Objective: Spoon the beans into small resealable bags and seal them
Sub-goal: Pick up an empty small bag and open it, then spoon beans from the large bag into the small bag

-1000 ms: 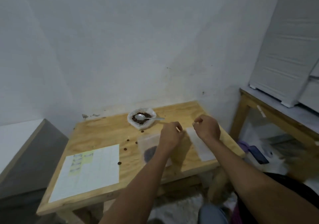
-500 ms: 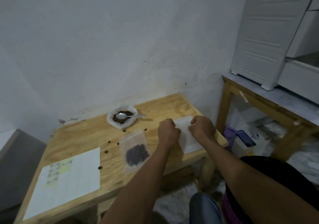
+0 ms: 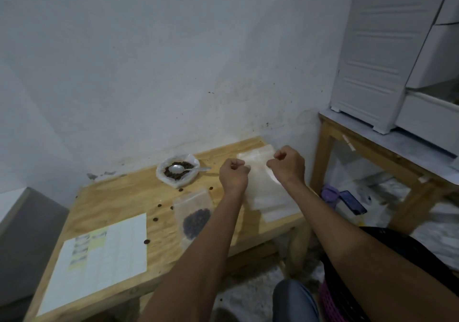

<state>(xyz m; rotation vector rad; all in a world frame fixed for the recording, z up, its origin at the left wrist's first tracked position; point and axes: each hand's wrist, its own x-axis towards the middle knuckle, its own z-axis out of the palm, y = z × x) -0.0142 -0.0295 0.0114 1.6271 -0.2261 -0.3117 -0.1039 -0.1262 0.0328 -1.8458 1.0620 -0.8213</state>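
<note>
Empty bag (image 3: 259, 177) is thin, limp, slick film: left hand (image 3: 233, 176) and right hand (image 3: 288, 164) fingers curled, pinching its top corners (right spot, by the zip strip).

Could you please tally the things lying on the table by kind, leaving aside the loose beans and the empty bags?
Bowl of beans: 1
Spoon: 1
Filled bag: 1
Label sheet: 1
Total: 4
</note>
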